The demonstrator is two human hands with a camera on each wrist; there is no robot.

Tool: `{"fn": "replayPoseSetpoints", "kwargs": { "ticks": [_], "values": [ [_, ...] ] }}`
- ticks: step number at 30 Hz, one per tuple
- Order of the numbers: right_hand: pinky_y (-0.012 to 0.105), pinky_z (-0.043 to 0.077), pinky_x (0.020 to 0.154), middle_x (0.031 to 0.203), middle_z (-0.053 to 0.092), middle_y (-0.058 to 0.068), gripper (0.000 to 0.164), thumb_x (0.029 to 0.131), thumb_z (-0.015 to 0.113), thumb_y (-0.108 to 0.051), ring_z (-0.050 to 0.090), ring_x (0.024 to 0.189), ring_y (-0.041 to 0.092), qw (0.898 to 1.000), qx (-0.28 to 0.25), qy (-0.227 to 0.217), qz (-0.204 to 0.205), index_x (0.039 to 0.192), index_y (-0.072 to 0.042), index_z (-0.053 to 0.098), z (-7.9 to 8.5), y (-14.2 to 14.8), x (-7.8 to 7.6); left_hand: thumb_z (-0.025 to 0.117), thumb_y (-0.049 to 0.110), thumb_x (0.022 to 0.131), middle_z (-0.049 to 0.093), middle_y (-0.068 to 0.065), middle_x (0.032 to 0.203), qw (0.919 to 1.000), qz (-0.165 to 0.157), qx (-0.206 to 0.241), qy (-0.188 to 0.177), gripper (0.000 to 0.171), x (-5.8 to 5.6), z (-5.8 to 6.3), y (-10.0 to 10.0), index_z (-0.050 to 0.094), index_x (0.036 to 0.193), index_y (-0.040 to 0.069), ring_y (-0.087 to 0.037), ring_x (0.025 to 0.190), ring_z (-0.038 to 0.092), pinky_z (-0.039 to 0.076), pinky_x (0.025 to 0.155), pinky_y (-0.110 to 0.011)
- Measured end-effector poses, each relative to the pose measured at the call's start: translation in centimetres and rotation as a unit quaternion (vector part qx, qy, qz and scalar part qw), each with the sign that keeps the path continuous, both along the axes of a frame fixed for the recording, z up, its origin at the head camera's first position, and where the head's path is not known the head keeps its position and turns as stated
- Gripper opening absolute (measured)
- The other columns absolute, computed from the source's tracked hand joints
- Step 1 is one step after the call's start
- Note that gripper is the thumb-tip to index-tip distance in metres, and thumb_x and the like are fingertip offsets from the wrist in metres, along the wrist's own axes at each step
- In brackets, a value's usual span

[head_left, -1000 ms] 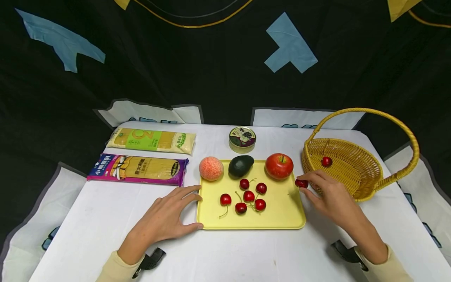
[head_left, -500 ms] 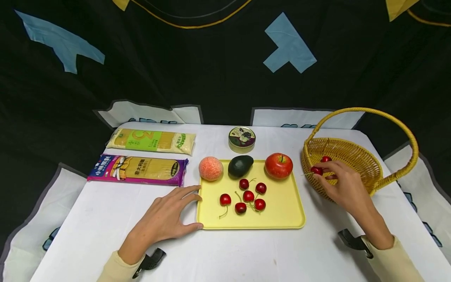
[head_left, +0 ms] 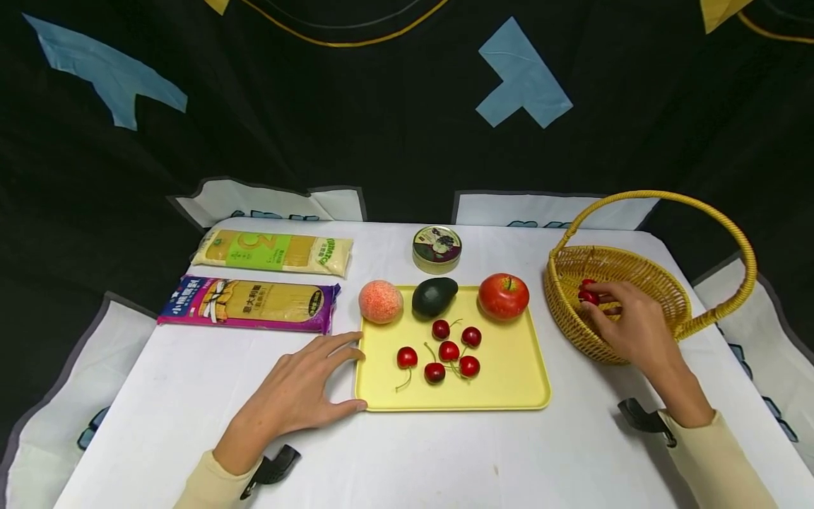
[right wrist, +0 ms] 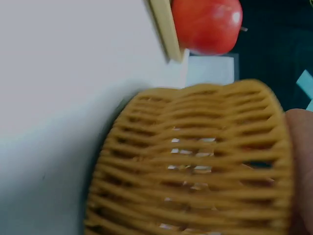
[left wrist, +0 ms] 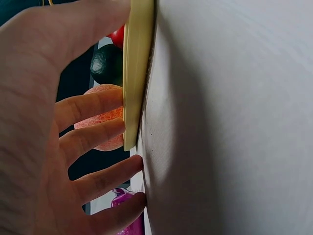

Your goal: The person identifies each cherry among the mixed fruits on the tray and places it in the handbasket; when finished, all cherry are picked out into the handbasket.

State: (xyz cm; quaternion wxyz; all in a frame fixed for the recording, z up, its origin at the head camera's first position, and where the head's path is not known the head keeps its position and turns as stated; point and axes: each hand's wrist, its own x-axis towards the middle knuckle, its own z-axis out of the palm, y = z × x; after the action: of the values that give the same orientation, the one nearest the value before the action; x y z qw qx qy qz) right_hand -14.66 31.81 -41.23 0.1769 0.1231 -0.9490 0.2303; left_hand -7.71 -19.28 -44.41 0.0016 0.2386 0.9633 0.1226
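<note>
My right hand [head_left: 636,326] reaches over the near rim of the yellow wicker basket [head_left: 626,261], thumb and fingertips pinching a red cherry [head_left: 588,297] inside it. Another cherry [head_left: 586,283] shows just behind that one. The right wrist view is mostly filled by the basket's woven side [right wrist: 195,161], which hides the fingertips. My left hand [head_left: 295,392] rests with spread fingers against the left edge of the yellow tray [head_left: 509,385]; its thumb touches near the front corner. Several stemmed cherries [head_left: 449,351] lie on the tray, with a peach [head_left: 381,302], an avocado [head_left: 434,297] and a red apple [head_left: 503,297] along its back.
Two packs of noodles, one green-labelled [head_left: 273,252] and one purple [head_left: 249,304], lie at the back left. A round tin [head_left: 437,249] stands behind the tray. The basket's tall handle [head_left: 661,195] arches over it. White cloth [head_left: 439,459] covers the table.
My right hand has carried the cherry rightward from beside the tray, over the basket's rim and into the basket. The left hand stays against the tray.
</note>
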Motion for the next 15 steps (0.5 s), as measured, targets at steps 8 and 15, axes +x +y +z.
{"fn": "replayPoseSetpoints", "kwargs": {
  "ticks": [8, 15],
  "values": [
    [0.056, 0.058, 0.07, 0.106, 0.068, 0.026, 0.032, 0.087, 0.079, -0.01, 0.069, 0.087, 0.042, 0.999, 0.018, -0.048, -0.012, 0.113, 0.005, 0.068, -0.4, 1.6, -1.4, 0.068, 0.079, 0.075, 0.043, 0.01, 0.157, 1.0, 0.003, 0.001, 0.002, 0.069, 0.0, -0.1, 0.0, 0.064, 0.128, 0.035, -0.023, 0.139, 0.047, 0.053, 0.082, -0.055],
    [0.059, 0.056, 0.073, 0.107, 0.067, 0.029, 0.033, 0.089, 0.078, -0.012, 0.068, 0.089, 0.045, 0.997, 0.034, -0.073, -0.012, 0.114, 0.006, 0.066, -0.7, 2.5, -2.4, 0.068, 0.078, 0.075, 0.042, 0.011, 0.157, 1.0, 0.005, 0.0, -0.002, 0.068, 0.0, -0.1, 0.0, 0.064, 0.128, 0.035, -0.022, 0.139, 0.046, 0.053, 0.083, -0.055]
  ]
}}
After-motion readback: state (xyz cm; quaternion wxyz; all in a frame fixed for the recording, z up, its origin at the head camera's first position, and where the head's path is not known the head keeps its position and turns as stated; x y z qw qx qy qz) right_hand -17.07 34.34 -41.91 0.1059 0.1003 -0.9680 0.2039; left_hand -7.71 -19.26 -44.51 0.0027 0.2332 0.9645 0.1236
